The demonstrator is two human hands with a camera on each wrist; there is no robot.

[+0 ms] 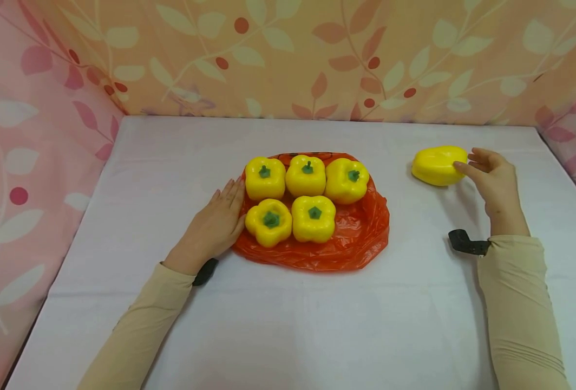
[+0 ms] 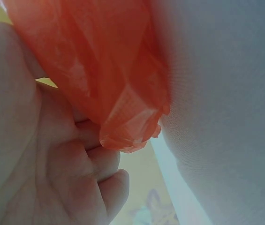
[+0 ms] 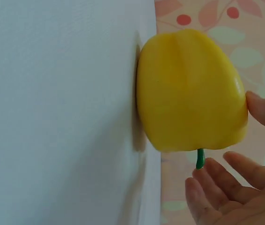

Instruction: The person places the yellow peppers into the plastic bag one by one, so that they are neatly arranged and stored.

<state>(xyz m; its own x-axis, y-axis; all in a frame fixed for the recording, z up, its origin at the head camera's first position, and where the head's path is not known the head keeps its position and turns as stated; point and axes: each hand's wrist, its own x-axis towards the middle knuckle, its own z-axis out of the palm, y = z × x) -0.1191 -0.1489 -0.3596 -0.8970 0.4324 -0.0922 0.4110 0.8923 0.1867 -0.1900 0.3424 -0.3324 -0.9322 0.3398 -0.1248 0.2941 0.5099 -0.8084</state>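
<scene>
My left hand (image 1: 220,219) lies along the left edge of a red plastic bag (image 1: 351,238), its fingers extended and touching the bag. In the left wrist view, the bag's crumpled plastic (image 2: 118,84) rests against the palm and fingers. Several yellow bell peppers with green stems stand on the bag in two rows, among them a front one (image 1: 314,219). At the right, another yellow bell pepper (image 1: 439,165) lies on its side on the table. My right hand (image 1: 495,179) is beside its stem end, fingers loosely bent, one fingertip touching the pepper's side (image 3: 193,93).
A white cloth (image 1: 288,325) covers the table. Patterned fabric (image 1: 288,59) hangs behind it and at both sides. Black wrist devices are worn on the left wrist (image 1: 205,272) and the right wrist (image 1: 468,244).
</scene>
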